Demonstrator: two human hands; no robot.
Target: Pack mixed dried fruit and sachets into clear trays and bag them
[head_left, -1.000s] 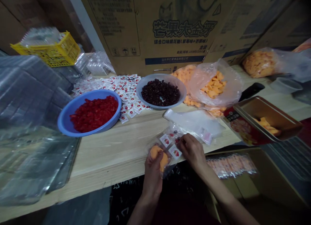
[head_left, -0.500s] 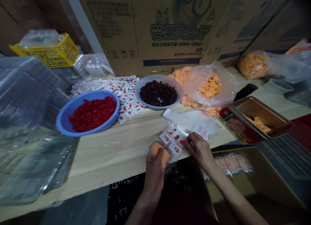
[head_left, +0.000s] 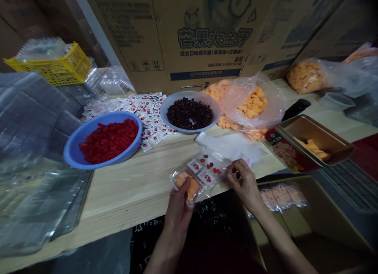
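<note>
My left hand [head_left: 177,205] grips the near left end of a clear plastic bag [head_left: 208,163], thumb on top. Inside, orange candy pieces [head_left: 191,187] lie under my thumb. Beyond them show two white sachets [head_left: 206,177] with red print, plus several small red and dark pieces [head_left: 217,170] in what looks like a clear compartment tray. At the bag's far right edge my right hand [head_left: 243,183] is closed in a pinch on the film. A stack of flat clear bags [head_left: 230,144] lies just behind it.
Behind stand a blue basin [head_left: 69,155] of red candies, a pale bowl [head_left: 217,116] of dark ones, a heap of sachets [head_left: 147,112] and an orange-candy bag [head_left: 233,104]. An open tin [head_left: 339,144] sits right. Below is a carton [head_left: 321,222] with filled packs. Clear trays [head_left: 35,167] are stacked left.
Both hands and the bag have shifted slightly left. My right fingers are now at the film's edge, a little apart from the red pieces they were beside. The view has turned slightly.
</note>
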